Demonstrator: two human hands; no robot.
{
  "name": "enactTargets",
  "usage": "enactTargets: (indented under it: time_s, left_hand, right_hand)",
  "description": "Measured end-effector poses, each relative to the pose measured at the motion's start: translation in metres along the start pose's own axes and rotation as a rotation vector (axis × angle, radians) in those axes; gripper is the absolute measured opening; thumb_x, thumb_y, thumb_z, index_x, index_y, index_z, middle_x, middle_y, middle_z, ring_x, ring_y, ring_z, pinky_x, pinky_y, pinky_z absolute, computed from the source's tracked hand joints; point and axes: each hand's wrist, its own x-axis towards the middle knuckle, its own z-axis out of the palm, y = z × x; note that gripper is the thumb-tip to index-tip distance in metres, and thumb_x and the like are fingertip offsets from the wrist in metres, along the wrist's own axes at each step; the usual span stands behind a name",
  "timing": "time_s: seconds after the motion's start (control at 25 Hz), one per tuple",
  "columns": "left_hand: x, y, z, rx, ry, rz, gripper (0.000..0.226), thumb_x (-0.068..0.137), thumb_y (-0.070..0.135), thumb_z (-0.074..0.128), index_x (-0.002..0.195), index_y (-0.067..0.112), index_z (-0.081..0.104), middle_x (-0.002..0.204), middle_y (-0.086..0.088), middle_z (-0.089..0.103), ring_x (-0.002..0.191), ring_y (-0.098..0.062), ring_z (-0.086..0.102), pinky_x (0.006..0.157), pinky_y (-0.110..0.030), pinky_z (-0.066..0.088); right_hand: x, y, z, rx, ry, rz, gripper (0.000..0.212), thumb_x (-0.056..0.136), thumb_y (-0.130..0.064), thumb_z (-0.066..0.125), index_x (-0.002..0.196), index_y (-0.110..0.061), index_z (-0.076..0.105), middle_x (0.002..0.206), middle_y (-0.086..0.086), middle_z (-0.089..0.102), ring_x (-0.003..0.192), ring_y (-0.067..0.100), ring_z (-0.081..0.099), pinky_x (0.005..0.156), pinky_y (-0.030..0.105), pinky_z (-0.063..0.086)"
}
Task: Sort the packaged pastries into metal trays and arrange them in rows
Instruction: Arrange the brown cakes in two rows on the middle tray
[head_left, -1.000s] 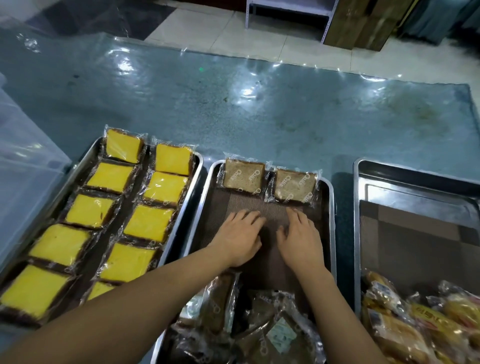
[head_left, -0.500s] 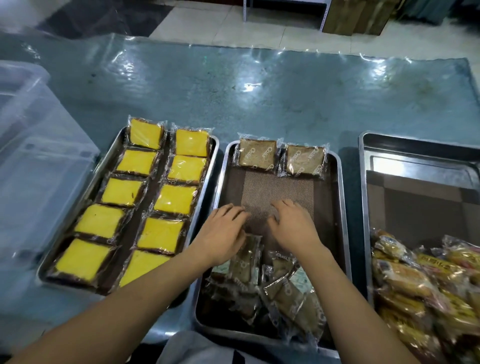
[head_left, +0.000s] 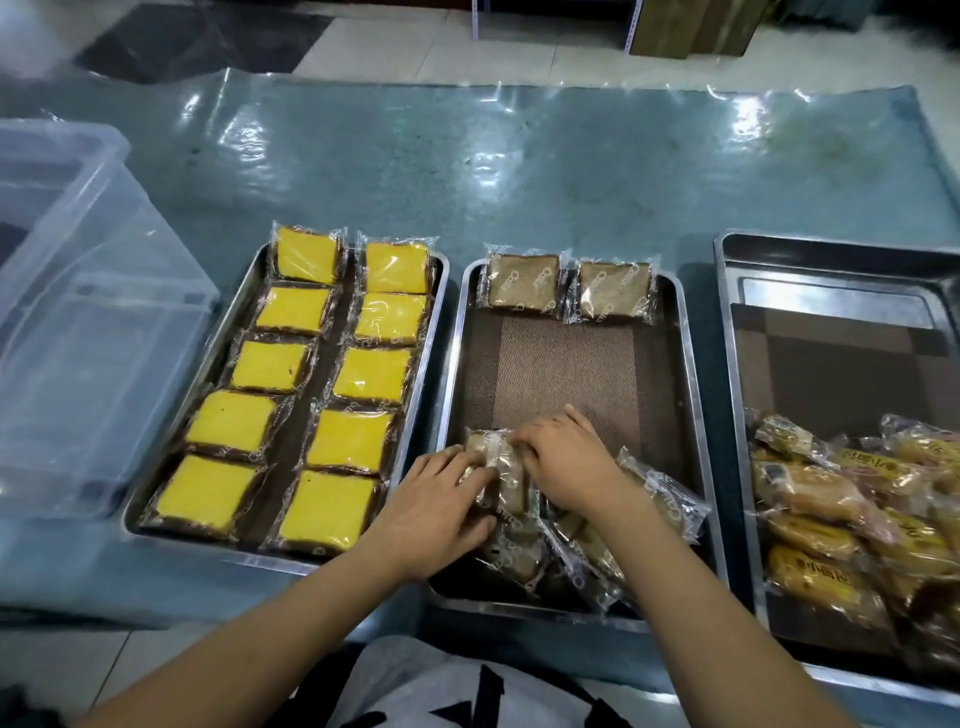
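Note:
The middle metal tray (head_left: 693, 415) has a brown mat, with two wrapped brown pastries side by side at its far end (head_left: 523, 279) (head_left: 614, 291). A loose heap of wrapped brown pastries (head_left: 587, 551) lies at its near end. My left hand (head_left: 441, 504) and my right hand (head_left: 566, 462) both sit on the top of that heap, fingers curled onto one wrapped brown pastry (head_left: 498, 462) between them. The left metal tray (head_left: 218, 364) holds yellow wrapped pastries (head_left: 343, 384) in two neat rows.
A third metal tray (head_left: 727, 364) on the right holds a heap of golden wrapped buns (head_left: 852, 514) at its near end. A clear plastic bin (head_left: 78, 322) stands at the far left. The table carries a shiny plastic sheet (head_left: 519, 171).
Both hands have drawn back from the bare mat in the middle tray toward me and now take hold of a wrapped pastry on the heap. The view has pulled back and widened.

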Motion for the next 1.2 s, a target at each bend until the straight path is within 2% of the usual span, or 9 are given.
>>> enactTargets:
  time_s: [0.12, 0.24, 0.44, 0.52, 0.76, 0.92, 1.08, 1.2]
  left_hand:
    - [-0.008, -0.003, 0.001, -0.003, -0.027, 0.007, 0.072, 0.093, 0.062, 0.047, 0.154, 0.031, 0.026, 0.16, 0.002, 0.028, 0.149, -0.023, 0.019, 0.123, -0.042, 0.016]
    - [-0.007, -0.005, 0.002, -0.006, 0.0, 0.011, 0.065, 0.097, 0.047, 0.053, 0.154, 0.029, 0.028, 0.16, 0.002, 0.032, 0.149, -0.024, 0.023, 0.123, -0.041, 0.017]
    - [-0.005, -0.007, 0.001, -0.028, 0.054, 0.022, 0.047, 0.104, 0.04, 0.043, 0.149, 0.029, 0.038, 0.154, 0.006, 0.043, 0.145, -0.024, 0.031, 0.119, -0.041, 0.026]
    - [-0.003, -0.007, 0.0, -0.047, 0.098, 0.014, 0.042, 0.105, 0.041, 0.039, 0.146, 0.03, 0.041, 0.151, 0.008, 0.046, 0.143, -0.022, 0.034, 0.117, -0.04, 0.029]
    - [0.005, -0.013, -0.015, -0.174, 0.186, -0.034, 0.039, 0.108, 0.039, 0.03, 0.145, 0.032, 0.041, 0.144, 0.011, 0.052, 0.132, -0.016, 0.04, 0.11, -0.034, 0.032]
    - [0.015, -0.013, -0.029, -0.228, 0.209, -0.136, 0.043, 0.108, 0.04, 0.027, 0.147, 0.027, 0.041, 0.142, 0.007, 0.053, 0.128, -0.017, 0.042, 0.108, -0.034, 0.032]
    - [0.019, -0.015, -0.034, -0.272, 0.232, -0.236, 0.041, 0.108, 0.037, 0.029, 0.143, 0.024, 0.045, 0.131, 0.004, 0.059, 0.116, -0.021, 0.047, 0.101, -0.038, 0.038]
    - [0.011, -0.017, -0.034, -0.295, 0.22, -0.297, 0.036, 0.108, 0.034, 0.031, 0.142, 0.027, 0.041, 0.111, -0.001, 0.067, 0.103, -0.024, 0.049, 0.088, -0.039, 0.041]
  right_hand:
    - [-0.007, -0.005, 0.001, -0.013, -0.026, 0.029, 0.037, 0.103, -0.024, 0.047, 0.139, -0.03, 0.055, 0.142, -0.005, 0.058, 0.136, 0.017, 0.047, 0.127, 0.044, 0.007]
    - [-0.011, -0.006, -0.001, -0.04, -0.054, 0.055, 0.048, 0.098, -0.014, 0.055, 0.143, -0.031, 0.05, 0.144, -0.004, 0.056, 0.138, 0.018, 0.045, 0.127, 0.045, 0.005]
    - [-0.019, -0.005, 0.0, -0.047, -0.066, 0.071, 0.054, 0.089, -0.043, 0.069, 0.139, -0.031, 0.05, 0.137, -0.008, 0.058, 0.134, 0.018, 0.048, 0.126, 0.048, 0.006]
    - [-0.021, -0.005, 0.001, -0.046, -0.076, 0.078, 0.057, 0.088, -0.045, 0.07, 0.14, -0.031, 0.049, 0.137, -0.009, 0.057, 0.135, 0.017, 0.047, 0.126, 0.049, 0.005]
    - [-0.024, -0.008, -0.006, 0.042, -0.014, 0.114, 0.035, 0.1, -0.036, 0.052, 0.135, -0.035, 0.05, 0.136, -0.011, 0.058, 0.133, 0.016, 0.047, 0.125, 0.049, 0.009]
    - [-0.02, -0.01, -0.015, 0.147, 0.081, 0.158, 0.012, 0.102, -0.04, 0.05, 0.111, -0.039, 0.044, 0.112, -0.017, 0.06, 0.12, 0.013, 0.055, 0.121, 0.047, 0.02]
    - [-0.01, -0.014, -0.026, 0.157, 0.129, 0.177, 0.012, 0.099, -0.047, 0.053, 0.1, -0.045, 0.041, 0.106, -0.022, 0.051, 0.115, 0.01, 0.052, 0.117, 0.046, 0.025]
    - [0.0, -0.018, -0.027, 0.169, 0.158, 0.153, 0.012, 0.098, -0.051, 0.053, 0.108, -0.046, 0.051, 0.111, -0.02, 0.053, 0.118, 0.011, 0.05, 0.116, 0.048, 0.025]
